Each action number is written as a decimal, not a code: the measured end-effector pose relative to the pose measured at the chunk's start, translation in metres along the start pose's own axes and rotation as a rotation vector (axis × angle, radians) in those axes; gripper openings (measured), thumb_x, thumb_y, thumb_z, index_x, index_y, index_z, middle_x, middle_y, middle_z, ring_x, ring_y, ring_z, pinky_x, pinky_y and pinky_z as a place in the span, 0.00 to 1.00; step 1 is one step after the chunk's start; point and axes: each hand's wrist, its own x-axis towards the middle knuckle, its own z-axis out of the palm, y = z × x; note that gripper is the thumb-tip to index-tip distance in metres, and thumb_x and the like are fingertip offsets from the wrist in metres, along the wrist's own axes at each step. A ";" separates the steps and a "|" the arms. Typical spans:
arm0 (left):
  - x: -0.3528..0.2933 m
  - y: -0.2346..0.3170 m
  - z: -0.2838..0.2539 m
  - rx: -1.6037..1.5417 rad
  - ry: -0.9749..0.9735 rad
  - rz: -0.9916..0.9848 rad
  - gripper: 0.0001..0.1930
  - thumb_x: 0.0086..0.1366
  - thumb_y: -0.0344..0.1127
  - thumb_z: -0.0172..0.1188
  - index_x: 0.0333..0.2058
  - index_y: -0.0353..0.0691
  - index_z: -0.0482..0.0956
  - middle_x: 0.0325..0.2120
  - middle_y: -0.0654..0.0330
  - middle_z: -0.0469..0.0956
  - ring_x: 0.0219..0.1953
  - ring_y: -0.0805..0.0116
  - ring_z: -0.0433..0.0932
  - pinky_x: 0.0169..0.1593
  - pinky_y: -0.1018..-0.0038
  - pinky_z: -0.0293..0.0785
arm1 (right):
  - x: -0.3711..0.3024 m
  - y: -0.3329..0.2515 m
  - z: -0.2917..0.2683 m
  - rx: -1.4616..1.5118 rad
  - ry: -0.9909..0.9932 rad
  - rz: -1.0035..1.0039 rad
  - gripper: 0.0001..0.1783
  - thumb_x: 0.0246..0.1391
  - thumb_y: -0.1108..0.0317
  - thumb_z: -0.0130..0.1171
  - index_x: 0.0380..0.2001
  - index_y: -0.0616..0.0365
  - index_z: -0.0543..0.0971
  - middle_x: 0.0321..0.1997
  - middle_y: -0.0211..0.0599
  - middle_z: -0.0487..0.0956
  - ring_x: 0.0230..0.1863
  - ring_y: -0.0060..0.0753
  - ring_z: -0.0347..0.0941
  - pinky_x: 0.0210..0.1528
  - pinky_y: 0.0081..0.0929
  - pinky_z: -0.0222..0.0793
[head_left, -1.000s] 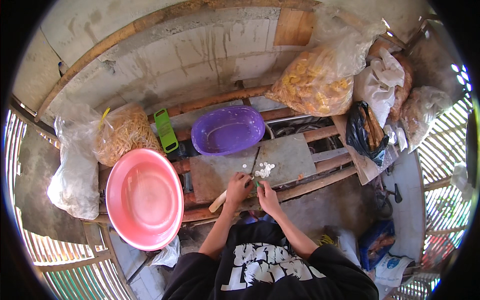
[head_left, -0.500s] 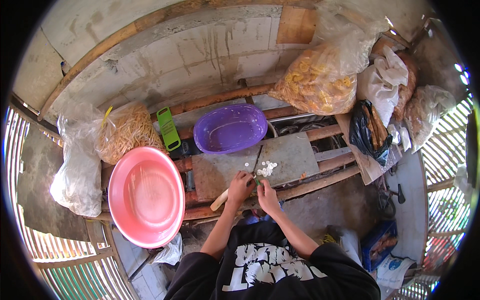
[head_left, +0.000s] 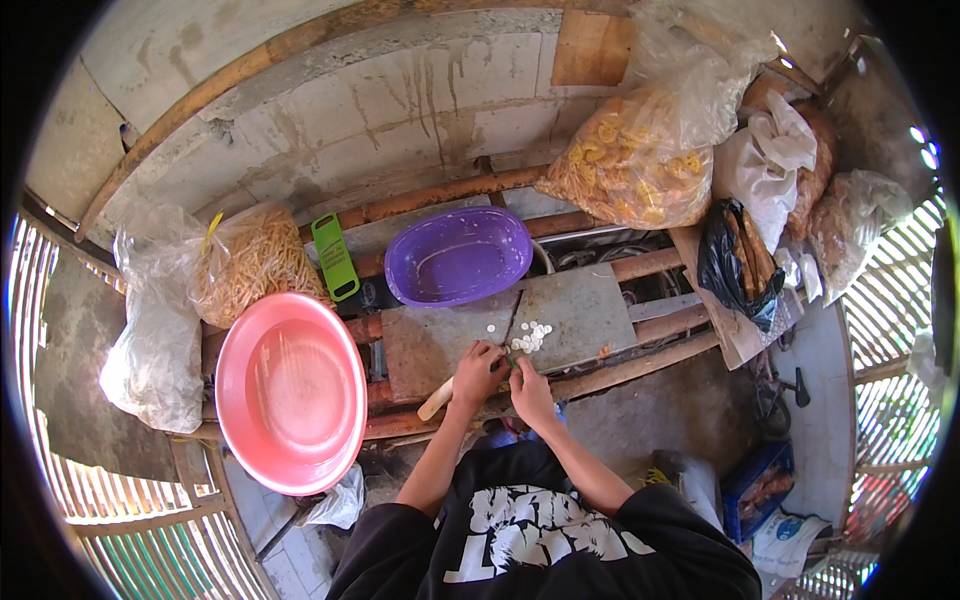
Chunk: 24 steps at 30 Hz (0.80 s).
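Note:
My left hand (head_left: 482, 370) is closed at the front edge of a grey slab (head_left: 575, 300). A pale wooden handle (head_left: 436, 400) sticks out below it, beside the wrist; the rest of that tool is hidden. Close against it, my right hand (head_left: 532, 392) pinches a small green piece (head_left: 513, 357), too small to name. The fingertips of both hands nearly meet. Just beyond them lies a loose cluster of small white round slices (head_left: 530, 338), with a single one apart to the left.
A purple oval tub (head_left: 460, 257) stands behind the slab, a pink basin (head_left: 300, 390) to the left. Near them are a green flat plastic board (head_left: 335, 258) and a bag of pale sticks (head_left: 255, 255). At the right sit a bag of yellow snacks (head_left: 640, 150) and a black bag (head_left: 735, 265).
Both hands have shifted very slightly left, the right one drawing a little nearer to the left. The white slices look the same.

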 end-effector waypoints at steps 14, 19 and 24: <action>0.000 -0.001 -0.002 0.023 0.012 0.007 0.07 0.42 0.27 0.56 0.25 0.38 0.75 0.25 0.57 0.73 0.33 0.57 0.70 0.35 0.67 0.69 | -0.004 0.003 -0.012 0.076 0.026 0.054 0.11 0.50 0.66 0.45 0.37 0.59 0.66 0.20 0.54 0.72 0.26 0.58 0.68 0.27 0.47 0.61; 0.001 -0.001 -0.003 0.019 0.008 -0.005 0.08 0.42 0.27 0.56 0.25 0.38 0.75 0.25 0.58 0.73 0.33 0.57 0.70 0.35 0.67 0.69 | -0.005 0.009 -0.006 0.054 0.085 -0.062 0.11 0.51 0.67 0.44 0.37 0.60 0.66 0.19 0.53 0.72 0.25 0.58 0.69 0.26 0.45 0.61; 0.002 0.001 -0.007 0.014 -0.027 -0.021 0.08 0.43 0.27 0.56 0.27 0.39 0.75 0.26 0.58 0.72 0.33 0.58 0.70 0.36 0.67 0.68 | 0.000 0.012 0.005 0.301 0.032 0.212 0.14 0.51 0.67 0.42 0.41 0.59 0.65 0.17 0.51 0.71 0.23 0.54 0.69 0.25 0.43 0.62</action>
